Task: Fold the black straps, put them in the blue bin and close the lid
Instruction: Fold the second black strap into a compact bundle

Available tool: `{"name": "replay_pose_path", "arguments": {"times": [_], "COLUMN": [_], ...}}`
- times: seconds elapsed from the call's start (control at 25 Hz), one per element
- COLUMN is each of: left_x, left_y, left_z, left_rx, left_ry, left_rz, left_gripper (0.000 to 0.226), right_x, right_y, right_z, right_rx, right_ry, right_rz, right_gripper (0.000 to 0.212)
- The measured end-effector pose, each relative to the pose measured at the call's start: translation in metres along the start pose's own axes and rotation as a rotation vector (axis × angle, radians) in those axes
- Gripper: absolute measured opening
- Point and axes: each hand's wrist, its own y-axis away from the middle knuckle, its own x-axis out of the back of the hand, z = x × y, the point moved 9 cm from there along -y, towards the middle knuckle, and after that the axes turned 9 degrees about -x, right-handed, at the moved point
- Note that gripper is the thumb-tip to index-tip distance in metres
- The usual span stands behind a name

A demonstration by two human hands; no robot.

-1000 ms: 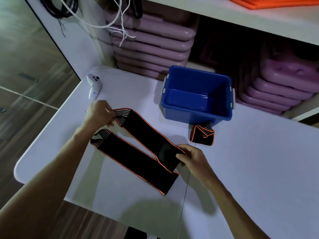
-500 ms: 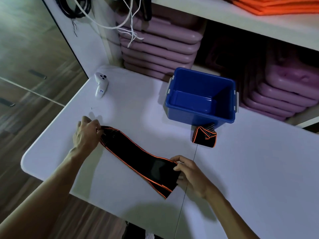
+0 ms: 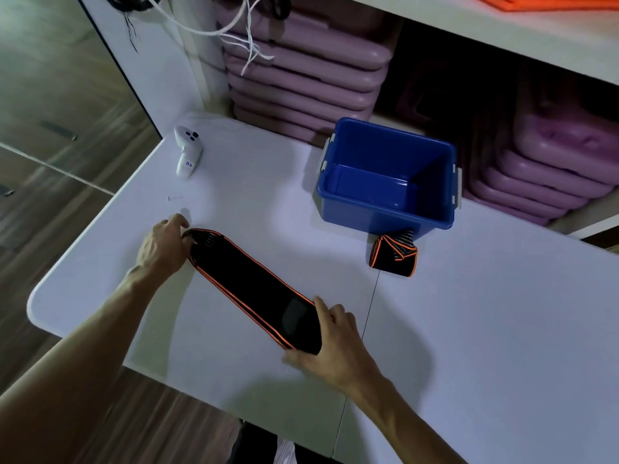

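Observation:
A long black strap with orange edging (image 3: 249, 286) lies doubled over on the white table (image 3: 485, 329), running diagonally from upper left to lower right. My left hand (image 3: 164, 246) pinches its striped upper-left end. My right hand (image 3: 330, 343) holds down the folded lower-right end. A second black strap (image 3: 393, 254), folded into a small bundle, rests against the front of the blue bin (image 3: 385, 212). The bin stands open and I see nothing inside it. No lid is in view.
A white handheld controller (image 3: 187, 150) lies at the table's far left corner, with a small screw or pin (image 3: 174, 198) near it. Stacks of pink cases (image 3: 301, 82) fill the shelf behind the bin. The rounded table edge is at the left.
The strap lay in a V with two separate legs; my left hand brought the upper leg down onto the lower one, so both layers now lie stacked. My right hand kept the fold pinned.

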Motion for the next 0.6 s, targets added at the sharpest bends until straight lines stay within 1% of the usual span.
{"name": "replay_pose_path", "arguments": {"times": [0.04,0.08,0.24,0.32,0.36,0.4,0.44,0.48,0.52,0.56,0.6], "left_x": [0.0,-0.001,-0.001,-0.004,-0.004,0.0,0.01,0.02,0.025,0.021,0.006], "left_y": [-0.001,-0.001,0.003,0.01,0.016,0.023,0.031,0.042,0.058,0.075,0.087], "left_z": [-0.006,-0.012,-0.032,-0.037,-0.036,-0.033,-0.027,-0.012,0.008,0.035,0.055], "left_rx": [0.017,0.054,0.301,0.432,0.477,0.465,0.382,0.236,0.06,-0.12,-0.265], "left_ry": [0.027,0.059,0.18,0.354,0.457,0.487,0.401,0.262,0.13,0.04,-0.017], "left_rz": [0.011,0.011,0.024,0.022,0.027,0.056,0.116,0.196,0.268,0.291,0.233], "left_gripper": [0.019,0.014,0.014,0.022,0.032,0.045,0.055,0.059,0.057,0.054,0.053], "right_x": [-0.006,-0.011,-0.022,-0.019,-0.019,-0.021,-0.022,-0.024,-0.026,-0.026,-0.026], "right_y": [0.002,0.003,-0.001,-0.001,-0.001,0.0,0.001,0.001,0.001,0.002,0.003], "right_z": [-0.002,-0.004,-0.003,-0.002,-0.002,-0.001,-0.002,-0.001,0.0,0.0,-0.001], "right_rx": [0.004,0.009,0.009,0.012,0.019,0.026,0.039,0.045,0.045,0.045,0.048], "right_ry": [0.103,0.198,0.421,0.478,0.478,0.463,0.443,0.425,0.405,0.387,0.384], "right_rz": [0.013,0.032,0.153,0.211,0.22,0.205,0.198,0.178,0.154,0.154,0.162], "right_gripper": [0.114,0.118,0.111,0.115,0.116,0.117,0.116,0.113,0.11,0.107,0.105]}}
